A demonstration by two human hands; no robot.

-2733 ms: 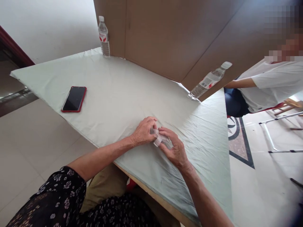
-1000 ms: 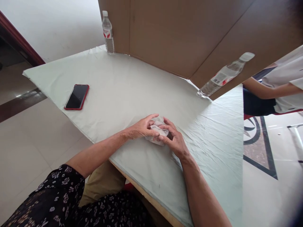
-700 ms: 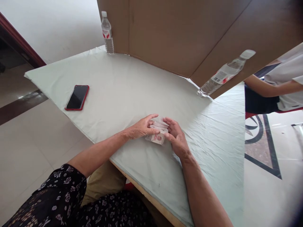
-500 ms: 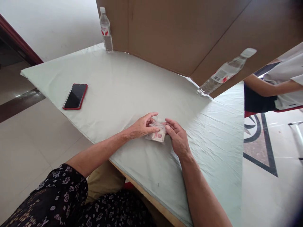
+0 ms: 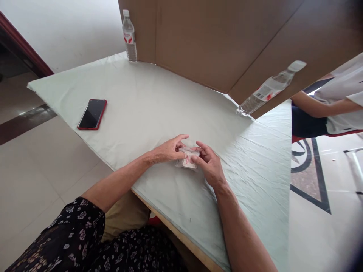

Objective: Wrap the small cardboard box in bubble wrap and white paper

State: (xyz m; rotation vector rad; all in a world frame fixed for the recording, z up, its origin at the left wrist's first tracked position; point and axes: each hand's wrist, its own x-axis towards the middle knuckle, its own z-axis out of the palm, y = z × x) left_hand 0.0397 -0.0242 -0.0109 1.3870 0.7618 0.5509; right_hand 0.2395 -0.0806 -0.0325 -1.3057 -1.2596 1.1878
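A small whitish packet with red print (image 5: 188, 161), wrapped in clear plastic, lies between my two hands near the front edge of the cloth-covered table (image 5: 153, 102). My left hand (image 5: 169, 150) grips its left side, with the thumb on top and the fingers behind. From the right, my right hand (image 5: 210, 164) holds the packet too, its thumb pressed on the top face. Part of the print is hidden under the thumbs.
A phone in a red case (image 5: 92, 114) lies at the left. Behind stands a brown cardboard panel (image 5: 195, 45), with one water bottle (image 5: 129, 39) upright at its left and another bottle (image 5: 269, 90) at its right. A person's arm (image 5: 320, 105) shows at the right.
My right thumb has moved left onto the top of the packet, where before it was at the packet's right edge. The view has shifted slightly.
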